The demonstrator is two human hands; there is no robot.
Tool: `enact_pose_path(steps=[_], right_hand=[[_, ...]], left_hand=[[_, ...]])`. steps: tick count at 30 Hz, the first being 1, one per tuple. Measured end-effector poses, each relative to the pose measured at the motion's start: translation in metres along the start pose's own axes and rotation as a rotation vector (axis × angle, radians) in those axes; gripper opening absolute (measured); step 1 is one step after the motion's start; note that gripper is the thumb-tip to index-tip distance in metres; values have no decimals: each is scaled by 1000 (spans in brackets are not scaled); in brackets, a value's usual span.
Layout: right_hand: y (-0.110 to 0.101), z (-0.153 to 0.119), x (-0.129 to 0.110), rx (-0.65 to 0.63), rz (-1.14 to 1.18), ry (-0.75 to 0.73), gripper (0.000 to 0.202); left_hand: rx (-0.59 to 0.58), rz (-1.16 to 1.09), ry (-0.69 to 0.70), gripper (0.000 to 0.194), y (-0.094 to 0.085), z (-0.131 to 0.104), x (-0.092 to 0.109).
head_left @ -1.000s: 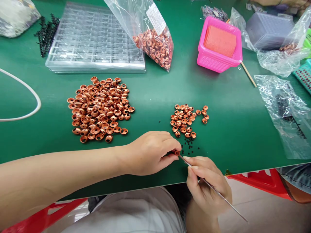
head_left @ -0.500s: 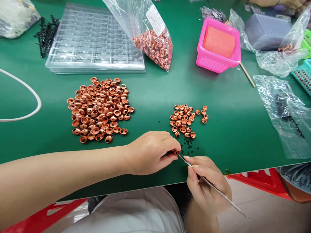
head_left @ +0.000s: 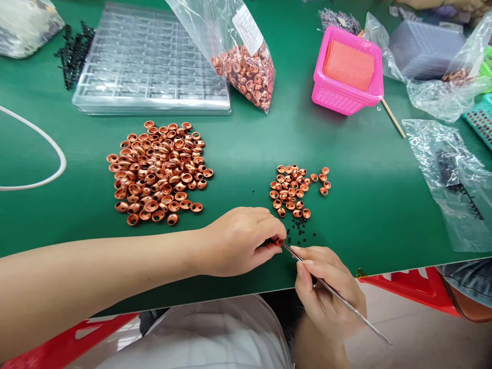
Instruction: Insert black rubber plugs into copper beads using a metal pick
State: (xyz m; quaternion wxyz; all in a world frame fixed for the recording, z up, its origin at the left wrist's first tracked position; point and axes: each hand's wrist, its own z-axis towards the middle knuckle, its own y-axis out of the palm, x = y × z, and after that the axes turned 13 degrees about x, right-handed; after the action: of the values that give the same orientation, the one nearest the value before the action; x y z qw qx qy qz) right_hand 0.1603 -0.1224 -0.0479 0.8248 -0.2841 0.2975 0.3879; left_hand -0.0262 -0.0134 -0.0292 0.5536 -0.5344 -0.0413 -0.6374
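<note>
Between the thumb and fingers of my left hand (head_left: 242, 241) is a small copper-coloured cup-shaped piece (head_left: 279, 241), mostly hidden by the fingertips. My right hand (head_left: 332, 287) is closed in a pencil grip on a thin metal pick (head_left: 346, 305). The pick's tip meets the held copper piece; what it does inside is hidden. Just beyond my fingertips lie tiny black discs (head_left: 300, 231) and a small cluster of copper pieces (head_left: 290, 187). A larger pile of the same pieces (head_left: 161, 171), each with a dark hole, lies past my left forearm.
At the back are stacked clear plastic trays (head_left: 154, 66), a bag of copper pieces (head_left: 249, 72) and black strips (head_left: 75, 54). A pink basket (head_left: 334, 100) holds an orange-red block. Right of it lie a wooden stick (head_left: 392, 118) and a clear bag (head_left: 453, 184). A white cord (head_left: 57, 159) curves at left.
The view has shifted very slightly. Both hands keep their places, with the pick's tip still at the copper piece.
</note>
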Motion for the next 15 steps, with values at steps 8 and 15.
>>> enact_pose_path(steps=[8, 15], right_hand=[[2, -1, 1, 24, 27, -15, 40], [1, 4, 0, -11, 25, -52, 40]], left_hand=[[-3, -6, -7, 4, -1, 0, 0], [-3, -5, -12, 5, 0, 0, 0]])
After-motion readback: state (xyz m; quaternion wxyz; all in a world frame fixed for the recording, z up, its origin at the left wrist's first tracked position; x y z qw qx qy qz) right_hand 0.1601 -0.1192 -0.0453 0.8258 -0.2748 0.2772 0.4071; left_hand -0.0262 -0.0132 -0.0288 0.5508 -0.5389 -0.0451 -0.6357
